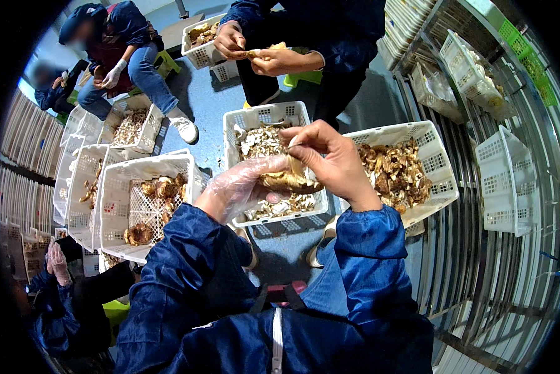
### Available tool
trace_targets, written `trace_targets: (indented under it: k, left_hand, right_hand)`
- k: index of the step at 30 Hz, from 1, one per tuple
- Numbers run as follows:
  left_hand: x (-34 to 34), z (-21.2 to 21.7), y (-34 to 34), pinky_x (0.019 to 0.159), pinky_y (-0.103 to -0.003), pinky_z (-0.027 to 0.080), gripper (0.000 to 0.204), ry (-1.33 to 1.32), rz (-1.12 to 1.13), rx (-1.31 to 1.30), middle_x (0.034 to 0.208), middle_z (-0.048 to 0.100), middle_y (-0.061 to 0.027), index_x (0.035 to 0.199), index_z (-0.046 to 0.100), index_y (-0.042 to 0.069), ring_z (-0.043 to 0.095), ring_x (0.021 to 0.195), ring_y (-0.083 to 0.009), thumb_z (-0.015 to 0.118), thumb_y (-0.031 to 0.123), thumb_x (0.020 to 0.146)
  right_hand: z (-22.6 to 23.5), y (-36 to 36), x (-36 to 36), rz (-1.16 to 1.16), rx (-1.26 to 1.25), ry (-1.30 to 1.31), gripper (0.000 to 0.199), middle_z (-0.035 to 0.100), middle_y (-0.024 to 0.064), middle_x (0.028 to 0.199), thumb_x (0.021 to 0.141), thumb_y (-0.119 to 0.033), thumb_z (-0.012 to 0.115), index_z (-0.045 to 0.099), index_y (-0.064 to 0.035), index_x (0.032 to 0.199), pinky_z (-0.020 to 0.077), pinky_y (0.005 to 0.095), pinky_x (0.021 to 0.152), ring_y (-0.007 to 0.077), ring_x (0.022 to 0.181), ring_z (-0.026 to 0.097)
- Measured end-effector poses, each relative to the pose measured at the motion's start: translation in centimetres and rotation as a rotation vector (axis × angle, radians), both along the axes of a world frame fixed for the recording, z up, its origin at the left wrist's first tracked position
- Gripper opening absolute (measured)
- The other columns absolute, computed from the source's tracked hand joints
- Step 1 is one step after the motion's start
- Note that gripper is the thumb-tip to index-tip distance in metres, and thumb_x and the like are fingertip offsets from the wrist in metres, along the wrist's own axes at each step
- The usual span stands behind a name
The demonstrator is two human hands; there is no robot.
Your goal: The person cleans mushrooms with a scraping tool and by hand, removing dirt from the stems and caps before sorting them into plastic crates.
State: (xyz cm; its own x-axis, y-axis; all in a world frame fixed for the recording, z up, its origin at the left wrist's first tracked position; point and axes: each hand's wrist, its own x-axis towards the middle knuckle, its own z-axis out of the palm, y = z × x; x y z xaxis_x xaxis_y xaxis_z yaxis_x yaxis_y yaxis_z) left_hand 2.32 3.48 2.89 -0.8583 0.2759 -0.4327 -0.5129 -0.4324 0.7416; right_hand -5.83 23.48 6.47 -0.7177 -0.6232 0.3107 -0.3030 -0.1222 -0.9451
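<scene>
Hands meet above the middle white basket: the gloved left hand cradles a brown mushroom from below, and the bare right hand pinches its top.

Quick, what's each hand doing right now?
Left hand, in a clear glove: closed around the brown mushroom.
Right hand, bare: fingers pinching the same mushroom from above.

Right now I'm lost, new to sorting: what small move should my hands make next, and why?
Probably pull the strip free with the right hand: its fingers pinch the top of the mushroom that the gloved left hand holds, right over the middle basket of torn pieces, so it should drop there.
</scene>
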Motion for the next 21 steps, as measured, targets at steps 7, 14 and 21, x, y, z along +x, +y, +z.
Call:
trace_targets:
  k: [7, 14, 21]
  left_hand:
    - [-1.1, -0.2, -0.6, 0.064, -0.022, 0.052, 0.083, 0.241, -0.179, 0.020, 0.122, 0.065, -0.0096, 0.154, 0.044, 0.005, 0.061, 0.078, -0.0123, 0.084, 0.029, 0.085]
    - [-1.0, -1.1, 1.1, 0.106, -0.034, 0.051, 0.077, 0.235, 0.005, 0.079, 0.133, 0.066, -0.0075, 0.144, 0.052, 0.003, 0.065, 0.122, -0.0209, 0.089, 0.030, 0.082]
    - [0.0, -2.9, 0.2, 0.105, -0.041, 0.053, 0.074, 0.193, 0.176, 0.285, 0.127, 0.065, -0.0078, 0.139, 0.055, 0.010, 0.064, 0.118, -0.0237, 0.084, 0.050, 0.083]
  right_hand:
    - [-0.5, 0.6, -1.9, -0.343, -0.182, -0.172, 0.008, 0.075, 0.0118, 0.112, 0.098, -0.007, 0.072, 0.064, -0.0042, 0.100, 0.0563, 0.0272, 0.084, 0.0112, 0.097, 0.069]
    - [-1.3, 1.3, -1.7, -0.315, -0.276, -0.308, 0.016, 0.059, 0.0243, 0.142, 0.098, -0.014, 0.074, 0.064, -0.0039, 0.105, 0.0519, 0.0278, 0.094, 0.0140, 0.108, 0.063]
    - [0.3, 2.6, -0.5, -0.382, -0.294, -0.046, 0.021, 0.065, 0.0150, 0.133, 0.096, -0.019, 0.076, 0.065, -0.0043, 0.106, 0.0595, 0.0324, 0.087, 0.0160, 0.110, 0.066]
